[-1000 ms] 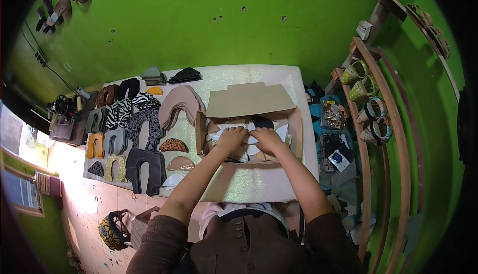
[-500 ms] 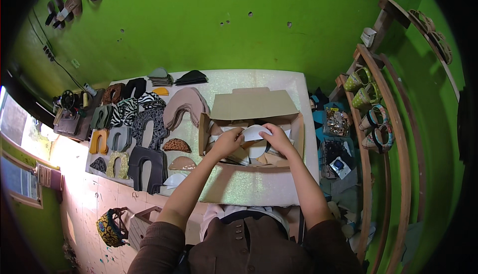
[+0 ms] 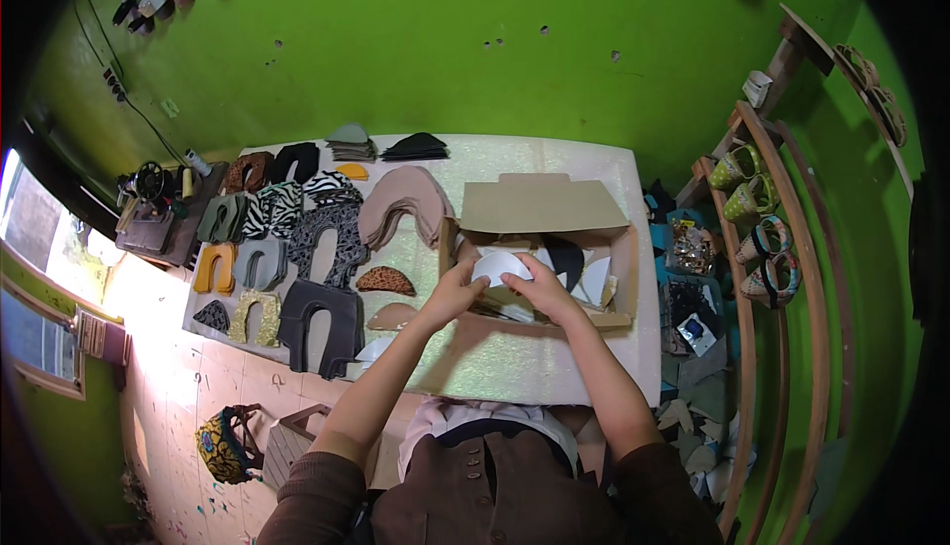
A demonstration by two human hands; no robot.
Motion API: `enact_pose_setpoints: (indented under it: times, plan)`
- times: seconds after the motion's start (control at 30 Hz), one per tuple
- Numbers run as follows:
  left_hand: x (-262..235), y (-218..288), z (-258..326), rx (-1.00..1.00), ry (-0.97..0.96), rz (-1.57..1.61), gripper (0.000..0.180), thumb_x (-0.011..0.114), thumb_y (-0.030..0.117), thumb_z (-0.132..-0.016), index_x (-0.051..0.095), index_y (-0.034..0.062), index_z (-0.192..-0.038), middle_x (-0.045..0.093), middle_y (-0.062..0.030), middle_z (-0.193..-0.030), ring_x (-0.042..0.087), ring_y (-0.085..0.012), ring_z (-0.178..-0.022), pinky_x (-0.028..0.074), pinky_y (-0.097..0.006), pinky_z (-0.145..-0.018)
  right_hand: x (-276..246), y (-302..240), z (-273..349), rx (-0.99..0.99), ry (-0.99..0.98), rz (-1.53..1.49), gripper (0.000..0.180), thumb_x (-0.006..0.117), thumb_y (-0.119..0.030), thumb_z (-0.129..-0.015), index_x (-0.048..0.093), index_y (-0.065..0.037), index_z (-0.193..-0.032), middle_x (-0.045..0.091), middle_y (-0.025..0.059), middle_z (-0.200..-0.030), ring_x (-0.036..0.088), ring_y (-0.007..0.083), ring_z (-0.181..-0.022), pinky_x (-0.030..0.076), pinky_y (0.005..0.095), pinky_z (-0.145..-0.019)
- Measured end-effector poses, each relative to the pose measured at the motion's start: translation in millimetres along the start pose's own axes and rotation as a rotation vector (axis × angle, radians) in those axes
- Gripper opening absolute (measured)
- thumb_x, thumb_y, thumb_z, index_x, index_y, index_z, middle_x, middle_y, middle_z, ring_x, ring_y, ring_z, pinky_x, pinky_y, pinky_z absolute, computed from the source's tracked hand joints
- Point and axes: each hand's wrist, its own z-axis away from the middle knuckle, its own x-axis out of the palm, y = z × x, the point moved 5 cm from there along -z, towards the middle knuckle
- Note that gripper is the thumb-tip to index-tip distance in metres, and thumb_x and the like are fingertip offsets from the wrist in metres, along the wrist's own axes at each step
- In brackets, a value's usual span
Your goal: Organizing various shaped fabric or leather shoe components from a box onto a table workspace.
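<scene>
An open cardboard box (image 3: 554, 210) lies on the white table (image 3: 604, 164), its flaps spread out. Both hands hold a white half-moon shaped piece (image 3: 498, 267) just above the box's left part. My left hand (image 3: 457, 291) grips its left edge and my right hand (image 3: 537, 286) grips its right edge. More white pieces and a black piece (image 3: 568, 258) lie inside the box, to the right of my hands.
Several cut shoe-upper pieces cover the table's left half: beige (image 3: 401, 203), zebra print (image 3: 272, 206), dark grey (image 3: 322, 322), mustard (image 3: 216, 268). A sewing machine (image 3: 148, 208) stands at far left. Wooden racks with sandals (image 3: 762, 218) stand at right. A patterned bag (image 3: 223, 443) sits on the floor.
My hands were down in the box among the pieces; they have since lifted a white half-moon piece out and shifted it slightly to the left.
</scene>
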Motion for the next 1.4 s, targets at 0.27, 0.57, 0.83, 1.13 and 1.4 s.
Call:
enact_pose_setpoints:
  times: [0.27, 0.57, 0.83, 1.13, 1.4]
  plan:
    - [-71.9, 0.7, 48.1, 0.065, 0.048, -0.077, 0.024, 0.055, 0.017, -0.084, 0.055, -0.0015, -0.099, 0.055, -0.0045, -0.072, 0.05, -0.0102, -0.064, 0.041, -0.025, -0.061, 64.2, -16.7, -3.3, -0.041, 0.009, 0.035, 0.022, 0.057, -0.011, -0.083, 0.053, -0.001, -0.102, 0.058, 0.0029, -0.081, 0.052, 0.0081, -0.066, 0.044, 0.0225, -0.061]
    - [-127.9, -22.5, 106.9, -0.009, 0.097, -0.413, 0.026, 0.06, 0.024, -0.08, 0.058, 0.0003, -0.091, 0.059, -0.0127, -0.071, 0.056, -0.0179, -0.06, 0.045, -0.029, -0.059, 132.5, -7.7, 11.1, -0.116, 0.094, 0.31, 0.027, 0.062, -0.018, -0.078, 0.056, -0.003, -0.099, 0.061, 0.0126, -0.08, 0.059, 0.0223, -0.07, 0.046, 0.0309, -0.065]
    - [-133.0, -76.7, 126.0, 0.071, 0.027, -0.859, 0.024, 0.054, 0.024, -0.081, 0.058, 0.0035, -0.091, 0.061, -0.0169, -0.08, 0.06, -0.0324, -0.074, 0.047, -0.042, -0.066, 180.4, 44.5, 27.2, -0.096, 0.081, 0.45, 0.031, 0.063, -0.019, -0.076, 0.057, -0.004, -0.102, 0.06, 0.0126, -0.075, 0.058, 0.0232, -0.067, 0.044, 0.0321, -0.061]
    - [-123.8, -96.4, 136.2, 0.421, 0.091, -1.196, 0.017, 0.059, 0.022, -0.071, 0.059, 0.0082, -0.081, 0.056, -0.0065, -0.083, 0.051, -0.0238, -0.082, 0.038, -0.037, -0.07, 203.5, 63.8, 38.9, 0.08, 0.032, 0.807, 0.033, 0.063, -0.023, -0.073, 0.057, -0.006, -0.1, 0.06, 0.0134, -0.088, 0.057, 0.0312, -0.084, 0.046, 0.0393, -0.073]
    - [-113.8, -91.9, 145.5, 0.473, 0.02, -1.28, 0.031, 0.07, 0.026, -0.06, 0.054, 0.0095, -0.082, 0.055, -0.0064, -0.08, 0.05, -0.022, -0.082, 0.035, -0.036, -0.071, 212.5, 61.9, 43.2, 0.077, 0.138, 0.911, 0.036, 0.064, -0.024, -0.072, 0.056, -0.005, -0.102, 0.053, 0.0135, -0.102, 0.051, 0.0313, -0.096, 0.043, 0.0386, -0.081]
